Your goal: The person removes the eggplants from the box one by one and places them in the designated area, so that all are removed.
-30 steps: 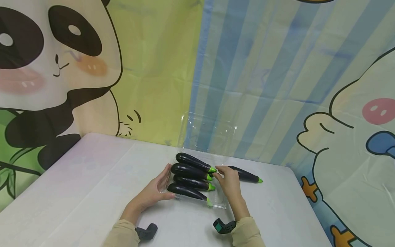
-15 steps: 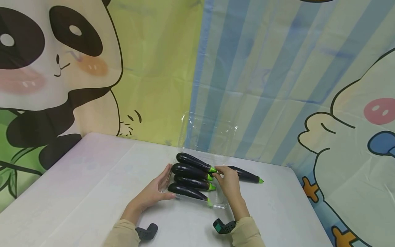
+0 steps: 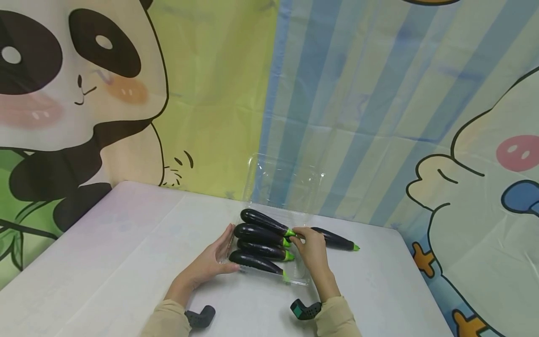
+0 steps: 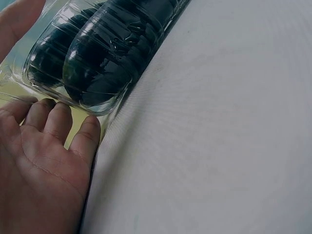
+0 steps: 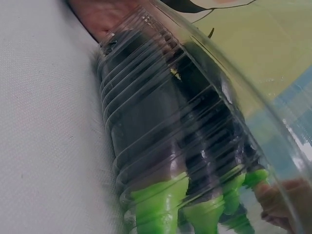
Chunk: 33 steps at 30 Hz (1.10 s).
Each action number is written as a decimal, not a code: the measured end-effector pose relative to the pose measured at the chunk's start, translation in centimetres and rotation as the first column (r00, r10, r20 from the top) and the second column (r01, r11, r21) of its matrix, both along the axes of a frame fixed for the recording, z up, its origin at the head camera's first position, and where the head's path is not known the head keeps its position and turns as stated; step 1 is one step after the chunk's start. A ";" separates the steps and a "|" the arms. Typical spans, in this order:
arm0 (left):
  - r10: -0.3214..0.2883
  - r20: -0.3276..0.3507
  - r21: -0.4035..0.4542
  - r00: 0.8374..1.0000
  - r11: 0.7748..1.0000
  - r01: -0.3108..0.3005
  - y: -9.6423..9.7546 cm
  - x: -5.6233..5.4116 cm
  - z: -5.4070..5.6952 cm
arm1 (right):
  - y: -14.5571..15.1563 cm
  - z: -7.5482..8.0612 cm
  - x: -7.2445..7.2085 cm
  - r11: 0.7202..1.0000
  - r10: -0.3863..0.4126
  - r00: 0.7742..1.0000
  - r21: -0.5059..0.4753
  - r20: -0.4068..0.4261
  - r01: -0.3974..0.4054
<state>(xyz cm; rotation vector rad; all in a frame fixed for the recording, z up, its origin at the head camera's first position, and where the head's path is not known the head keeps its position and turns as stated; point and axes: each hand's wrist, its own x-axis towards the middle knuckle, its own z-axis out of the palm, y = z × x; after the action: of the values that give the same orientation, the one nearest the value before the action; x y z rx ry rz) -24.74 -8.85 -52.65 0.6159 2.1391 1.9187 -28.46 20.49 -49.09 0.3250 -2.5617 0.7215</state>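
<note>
A clear plastic clamshell box [image 3: 301,274] stands on the table with its see-through lid [image 3: 286,180] raised at the back. Inside lie several dark eggplants [image 3: 258,233] side by side, their green stem ends to the right. My left hand [image 3: 210,258] holds the box's left end, thumb at the front corner; in the left wrist view its fingertips [image 4: 87,127] touch the plastic edge. With thumb and fingertips, my right hand [image 3: 312,250] pinches the green end of the rearmost eggplant [image 3: 263,220]. One more eggplant [image 3: 337,238] lies outside the box, partly behind the right hand.
The white table [image 3: 126,262] carries the box near its back edge. Behind it hangs a printed cloth [image 3: 219,93] with a panda and stripes. Dark wrist devices [image 3: 201,316] sit at both wrists.
</note>
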 end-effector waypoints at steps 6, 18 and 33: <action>-0.001 0.003 0.003 1.000 1.000 0.001 0.0 0.1 0.0 | 0.0 0.0 0.1 1.000 -0.003 1.000 -0.013 -0.012 0.003; -0.005 0.004 0.000 1.000 1.000 0.005 0.0 0.1 0.2 | -0.1 -0.4 -0.1 1.000 -0.008 1.000 -0.028 -0.010 0.008; -0.003 -0.002 -0.010 1.000 1.000 0.003 -0.1 -0.1 -0.1 | 0.0 -0.1 0.0 0.998 0.018 1.000 -0.058 0.007 -0.017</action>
<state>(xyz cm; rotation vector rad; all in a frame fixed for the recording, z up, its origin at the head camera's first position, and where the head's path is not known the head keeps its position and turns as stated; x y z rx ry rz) -24.82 -8.96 -52.73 0.6189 2.1462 1.9055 -28.48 20.53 -49.21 0.3270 -2.5423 0.8031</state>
